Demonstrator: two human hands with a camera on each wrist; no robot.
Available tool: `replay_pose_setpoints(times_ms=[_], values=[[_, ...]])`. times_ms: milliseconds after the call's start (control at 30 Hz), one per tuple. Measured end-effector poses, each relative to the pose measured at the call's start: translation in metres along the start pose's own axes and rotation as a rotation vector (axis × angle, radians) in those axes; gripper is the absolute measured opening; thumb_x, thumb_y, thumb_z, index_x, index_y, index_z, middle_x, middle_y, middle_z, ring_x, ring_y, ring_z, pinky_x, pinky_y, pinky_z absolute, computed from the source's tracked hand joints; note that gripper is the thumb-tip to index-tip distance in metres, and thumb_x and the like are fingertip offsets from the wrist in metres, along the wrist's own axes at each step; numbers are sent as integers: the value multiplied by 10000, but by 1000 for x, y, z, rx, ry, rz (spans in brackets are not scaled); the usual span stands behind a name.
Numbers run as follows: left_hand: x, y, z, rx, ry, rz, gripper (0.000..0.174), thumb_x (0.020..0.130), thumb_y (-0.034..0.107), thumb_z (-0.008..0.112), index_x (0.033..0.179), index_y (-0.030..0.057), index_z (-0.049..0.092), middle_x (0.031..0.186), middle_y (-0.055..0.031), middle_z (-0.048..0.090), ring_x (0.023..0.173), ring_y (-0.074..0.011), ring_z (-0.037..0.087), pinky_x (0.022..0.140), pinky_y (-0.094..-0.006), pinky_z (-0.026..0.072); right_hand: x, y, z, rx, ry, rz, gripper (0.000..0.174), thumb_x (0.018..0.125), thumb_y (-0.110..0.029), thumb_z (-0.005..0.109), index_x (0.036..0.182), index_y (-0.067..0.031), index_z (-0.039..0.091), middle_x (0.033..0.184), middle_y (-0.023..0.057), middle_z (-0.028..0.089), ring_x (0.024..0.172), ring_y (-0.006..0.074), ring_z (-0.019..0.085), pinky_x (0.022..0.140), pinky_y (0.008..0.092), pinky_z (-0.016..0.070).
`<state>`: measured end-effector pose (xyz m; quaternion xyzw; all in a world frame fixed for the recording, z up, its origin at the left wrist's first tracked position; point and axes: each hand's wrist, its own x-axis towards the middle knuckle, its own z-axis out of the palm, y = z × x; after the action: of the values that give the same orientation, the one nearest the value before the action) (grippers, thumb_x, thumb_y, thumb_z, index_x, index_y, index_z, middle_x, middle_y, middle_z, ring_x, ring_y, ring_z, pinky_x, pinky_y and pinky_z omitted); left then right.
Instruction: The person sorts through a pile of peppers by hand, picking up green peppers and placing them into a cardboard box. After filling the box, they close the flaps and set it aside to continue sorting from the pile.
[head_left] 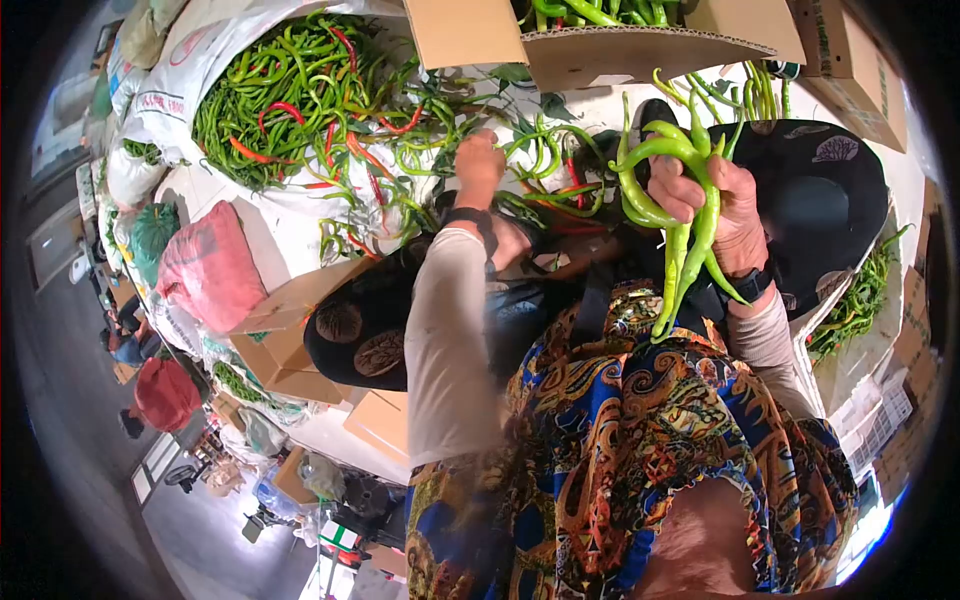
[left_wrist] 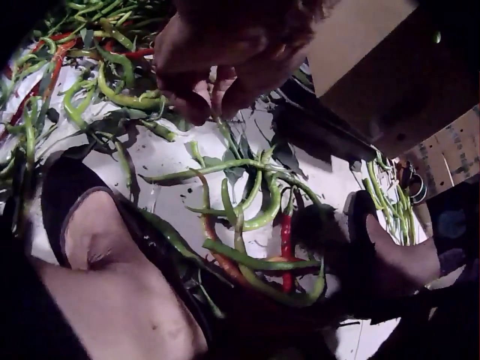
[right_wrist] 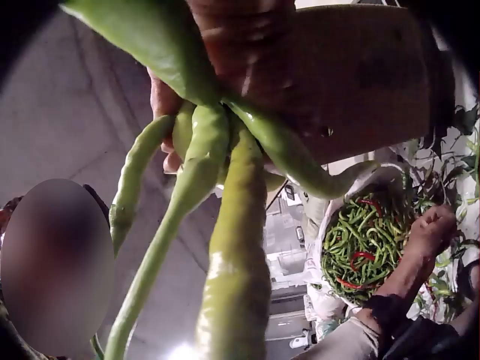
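Observation:
My right hand (head_left: 735, 210) grips a bunch of long green chili peppers (head_left: 708, 225), held up over the right thigh, fingers curled round its middle. Close up in the right wrist view, the chili tips (right_wrist: 236, 262) spread out below that hand (right_wrist: 247, 52). Over loose chilies on the floor, my left hand (head_left: 480, 165) reaches down, its fingers bent. In the left wrist view its fingertips are close together above a thin green stalk; I cannot tell whether they pinch it. Green chilies (left_wrist: 255, 217) and a red one (left_wrist: 287, 244) lie between the feet.
A white sack (head_left: 180, 75) spills green and red chilies (head_left: 290, 90) at the left. Ahead stands a cardboard box (head_left: 640, 55) with green chilies inside. Long chilies (head_left: 765, 95) lie beside it. Another carton (head_left: 850, 75) is at the right. A pink sack (head_left: 215, 265) sits at the left.

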<state>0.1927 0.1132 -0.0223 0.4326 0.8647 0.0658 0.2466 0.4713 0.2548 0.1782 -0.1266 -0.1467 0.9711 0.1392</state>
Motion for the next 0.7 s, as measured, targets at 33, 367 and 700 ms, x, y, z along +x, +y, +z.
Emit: replay_pose_setpoints(times_ms=[33,367,700], values=[[0,7,3,34,4,27,250,750,229,595,970,119,638,938,-184,644,860,-380,635,777,-478,504,1,-1,-1,-3,3,-4,498,794,-384,658,1004,45,519,672,22,449,653,160,460,611,259,377],[0,16,54,84,174,103,184,717,61,595,900,56,606,967,-224,587,926,-420,587,759,-484,498,11,5,7,24,160,-16,471,849,-297,606,1139,59,500,734,57,493,672,171,478,666,284,405],[42,-8,-43,-193,-600,6,182,748,98,638,920,43,617,868,-148,653,790,-319,645,759,-397,531,26,18,-7,21,219,80,347,878,-241,628,1055,46,545,775,68,556,736,186,553,684,297,453]])
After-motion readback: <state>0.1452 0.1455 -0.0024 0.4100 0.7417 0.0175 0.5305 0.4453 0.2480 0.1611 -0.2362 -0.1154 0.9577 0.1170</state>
